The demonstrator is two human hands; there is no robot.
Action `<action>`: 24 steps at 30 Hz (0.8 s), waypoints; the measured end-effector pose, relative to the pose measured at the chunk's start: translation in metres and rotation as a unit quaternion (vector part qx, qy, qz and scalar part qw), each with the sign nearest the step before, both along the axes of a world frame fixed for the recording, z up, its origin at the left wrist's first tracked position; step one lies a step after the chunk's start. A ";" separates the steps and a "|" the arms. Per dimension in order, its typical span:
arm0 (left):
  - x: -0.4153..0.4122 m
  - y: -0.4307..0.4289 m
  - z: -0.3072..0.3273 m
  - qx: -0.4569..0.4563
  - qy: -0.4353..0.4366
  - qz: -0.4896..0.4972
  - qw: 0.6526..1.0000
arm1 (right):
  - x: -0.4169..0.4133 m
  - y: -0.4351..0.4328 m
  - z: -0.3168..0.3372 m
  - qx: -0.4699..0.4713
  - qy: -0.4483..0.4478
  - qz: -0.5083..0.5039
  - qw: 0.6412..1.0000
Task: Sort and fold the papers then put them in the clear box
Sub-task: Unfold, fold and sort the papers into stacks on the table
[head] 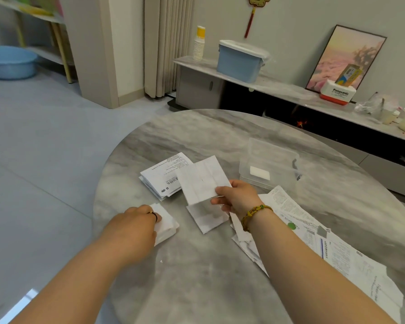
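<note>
On the round marble table [220, 265], my right hand [237, 196] pinches a creased white paper [202, 180] by its near right corner, lifted above another folded sheet [207, 217]. My left hand [136, 224] rests on a small folded white packet [166, 224] near the table's left edge; whether its fingers curl round the packet is hidden. A stack of folded printed papers [163, 178] lies beyond. The clear box [270, 163] stands at the far right with one folded white paper [259, 173] inside. Unfolded printed sheets [325, 244] spread under my right forearm.
A low grey cabinet [290, 90] along the wall carries a blue lidded bin [240, 60], stacked paper cups [198, 44], a framed picture [344, 59] and a white-red box [337, 92]. A blue basin [8, 61] sits on the floor at far left.
</note>
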State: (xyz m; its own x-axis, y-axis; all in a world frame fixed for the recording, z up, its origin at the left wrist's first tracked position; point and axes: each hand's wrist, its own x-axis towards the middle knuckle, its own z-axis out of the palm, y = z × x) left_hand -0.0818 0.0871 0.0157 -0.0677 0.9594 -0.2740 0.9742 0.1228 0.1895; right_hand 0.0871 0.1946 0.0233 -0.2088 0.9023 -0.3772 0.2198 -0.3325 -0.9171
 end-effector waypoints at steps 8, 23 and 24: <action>-0.009 0.003 -0.007 -0.016 0.004 -0.034 0.999 | -0.055 0.030 -0.011 0.003 -0.051 0.020 0.998; -0.010 0.006 -0.009 -0.003 -0.010 -0.025 1.000 | -0.082 0.034 -0.027 0.147 -0.237 0.072 0.958; -0.009 0.007 -0.009 -0.003 -0.010 -0.024 1.000 | -0.082 0.035 -0.028 0.157 -0.248 0.073 0.953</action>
State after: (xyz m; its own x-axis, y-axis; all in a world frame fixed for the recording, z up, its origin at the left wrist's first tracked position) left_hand -0.0912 0.0937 0.0072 -0.0154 0.9596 -0.2810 0.9748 0.0769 0.2093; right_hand 0.0047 0.2294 -0.0044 -0.2063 0.9620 -0.1787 0.6754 0.0078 -0.7374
